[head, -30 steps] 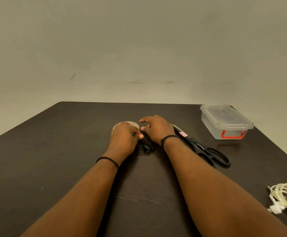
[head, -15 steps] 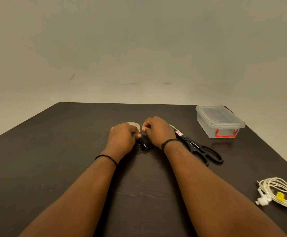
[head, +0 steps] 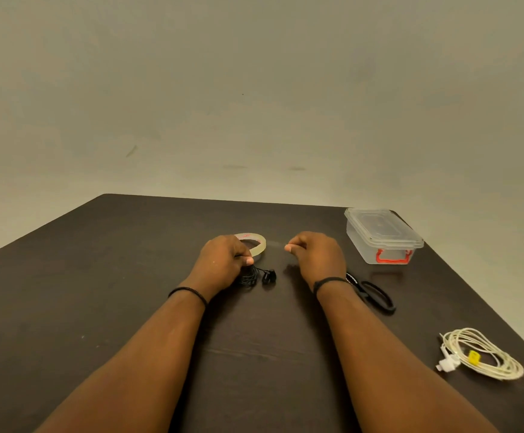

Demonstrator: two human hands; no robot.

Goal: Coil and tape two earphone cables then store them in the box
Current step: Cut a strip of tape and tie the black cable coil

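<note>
As left hand (head: pixel 223 264) grips black earphones (head: pixel 259 276), tape roll (head: pixel 256 243) just behind

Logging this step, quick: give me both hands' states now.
Left hand: grips the coiled black earphones beside the tape roll.
Right hand: fingers pinched together, apparently on a pulled strip of clear tape; the strip is barely visible.

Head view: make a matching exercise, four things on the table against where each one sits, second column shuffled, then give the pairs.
Things:
1. tape roll
2. black earphones
3. scissors
4. white earphone cable

Places:
A. coiled alone near the table's right edge, with a yellow tag
B. partly hidden behind the right wrist
C. just beyond the left hand
D. bunched under the left hand's fingers

Pairs: 1-C, 2-D, 3-B, 4-A
</note>
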